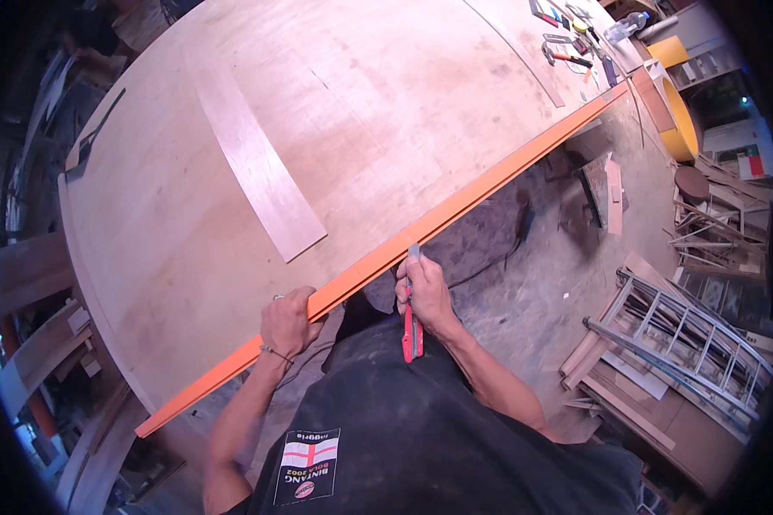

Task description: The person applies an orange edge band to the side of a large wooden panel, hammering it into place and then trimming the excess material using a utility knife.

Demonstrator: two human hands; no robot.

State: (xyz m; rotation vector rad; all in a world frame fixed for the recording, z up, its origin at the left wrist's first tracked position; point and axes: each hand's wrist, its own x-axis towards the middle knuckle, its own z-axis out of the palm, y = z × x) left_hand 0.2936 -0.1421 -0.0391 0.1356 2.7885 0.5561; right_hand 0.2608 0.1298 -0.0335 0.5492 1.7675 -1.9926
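A long orange strip (472,196) with a groove along its near side runs diagonally along the near edge of the wooden table (386,112). My left hand (289,323) is closed around the strip left of its middle. In my right hand (424,292) is a red utility knife (412,333), gripped with its handle hanging down toward my shirt. Its grey blade end points up and meets or nearly meets the strip's near side; whether they touch I cannot tell.
A flat thin board (253,163) lies on the table, with a narrower strip (524,56) farther right. A hammer (567,57) and several small tools sit at the far right corner. On the floor to the right are a metal ladder (678,330) and stacked wood scraps (713,215).
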